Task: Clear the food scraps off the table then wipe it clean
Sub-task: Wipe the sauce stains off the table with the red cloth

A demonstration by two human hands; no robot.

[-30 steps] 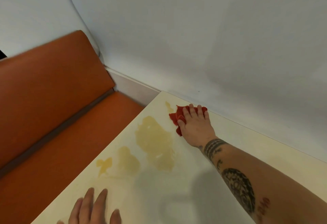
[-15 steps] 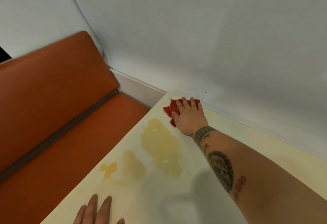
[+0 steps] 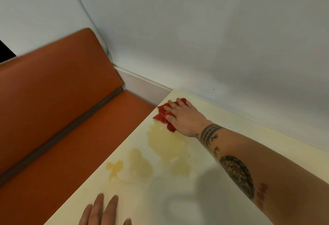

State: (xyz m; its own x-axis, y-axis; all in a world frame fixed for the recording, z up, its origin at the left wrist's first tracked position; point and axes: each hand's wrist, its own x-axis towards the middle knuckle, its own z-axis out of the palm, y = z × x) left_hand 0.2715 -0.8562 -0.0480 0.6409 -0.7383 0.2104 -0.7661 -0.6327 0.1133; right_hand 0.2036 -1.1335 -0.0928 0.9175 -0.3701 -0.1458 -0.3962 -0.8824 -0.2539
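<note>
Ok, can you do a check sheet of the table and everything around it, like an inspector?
Surface: cream table with three yellowish stains toward its left edge.
Job's things: crumpled red cloth at the table's far corner, right beside the biggest stain; no food scraps seen.
Clutter: nothing seen.
Hands: right hand presses down on the cloth; left hand rests with straight fingers on the table at the near edge.
Cables: nothing seen.
Surroundings: orange bench along the table's left side, pale wall behind.
</note>
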